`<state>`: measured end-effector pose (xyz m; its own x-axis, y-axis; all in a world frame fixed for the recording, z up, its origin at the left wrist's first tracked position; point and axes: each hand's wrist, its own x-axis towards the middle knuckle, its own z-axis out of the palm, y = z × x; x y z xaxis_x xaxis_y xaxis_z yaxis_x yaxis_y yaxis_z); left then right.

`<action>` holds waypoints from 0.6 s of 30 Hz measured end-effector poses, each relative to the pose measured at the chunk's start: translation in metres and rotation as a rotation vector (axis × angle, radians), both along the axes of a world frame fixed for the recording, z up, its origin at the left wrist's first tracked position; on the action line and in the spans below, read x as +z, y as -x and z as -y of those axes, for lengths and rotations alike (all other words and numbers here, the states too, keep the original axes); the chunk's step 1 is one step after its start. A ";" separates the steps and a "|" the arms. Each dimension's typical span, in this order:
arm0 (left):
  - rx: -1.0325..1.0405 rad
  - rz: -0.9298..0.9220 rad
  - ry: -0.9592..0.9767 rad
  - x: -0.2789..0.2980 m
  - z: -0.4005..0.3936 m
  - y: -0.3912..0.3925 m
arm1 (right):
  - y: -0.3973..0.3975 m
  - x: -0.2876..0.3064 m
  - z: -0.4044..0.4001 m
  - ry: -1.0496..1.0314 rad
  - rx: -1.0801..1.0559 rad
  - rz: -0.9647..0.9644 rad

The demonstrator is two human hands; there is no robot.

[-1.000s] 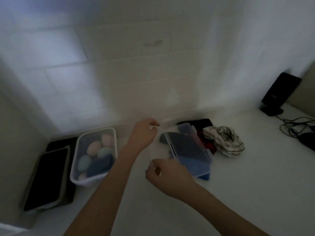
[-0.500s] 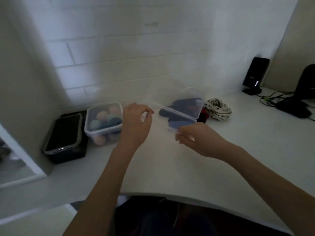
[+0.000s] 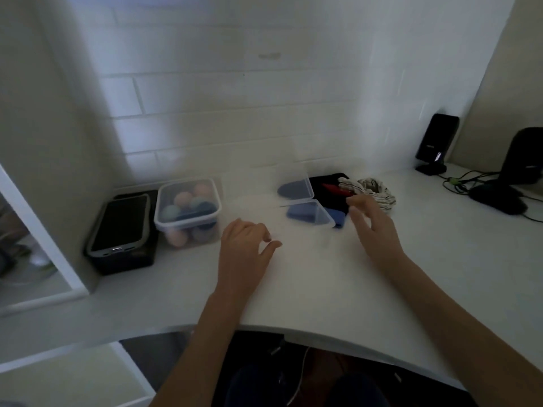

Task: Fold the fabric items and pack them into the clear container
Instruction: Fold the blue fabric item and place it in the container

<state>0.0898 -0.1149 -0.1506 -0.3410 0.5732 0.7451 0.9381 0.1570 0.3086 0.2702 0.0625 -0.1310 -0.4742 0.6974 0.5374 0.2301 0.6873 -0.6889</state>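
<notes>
1. On the white desk (image 3: 323,289) we see our left hand (image 3: 245,251) hovering w/ fingers loosely spread, holding nothing.
2. Our right hand (image 3: 373,227) is wide open too, empty, just beside the clear container (image 3: 305,201).
3. That container sits open, near the wall, w/ blue fabric (image 3: 338,218) under it.
4. Black & red fabric (image 3: 332,189) lies behind; striped fabric (image 3: 373,189) bunched to its right.
5. Far left: a lidded tub (image 3: 188,210) of coloured balls, next to a phone (image 3: 120,224).

Empty hands (image 3: 308,230) over desk (image 3: 308,289), clear container (image 3: 305,205) beyond
</notes>
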 end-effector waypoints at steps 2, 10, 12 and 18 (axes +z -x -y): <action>0.028 -0.009 0.021 0.000 0.000 -0.003 | 0.002 -0.009 -0.011 -0.032 -0.047 0.185; 0.035 0.015 0.049 0.001 0.000 -0.004 | 0.027 -0.015 -0.026 -0.215 -0.119 0.520; 0.039 0.010 0.053 0.000 0.000 -0.004 | 0.026 -0.017 -0.028 -0.364 -0.158 0.531; 0.039 0.007 0.068 0.001 -0.001 -0.004 | 0.020 -0.009 -0.027 -0.431 -0.282 0.386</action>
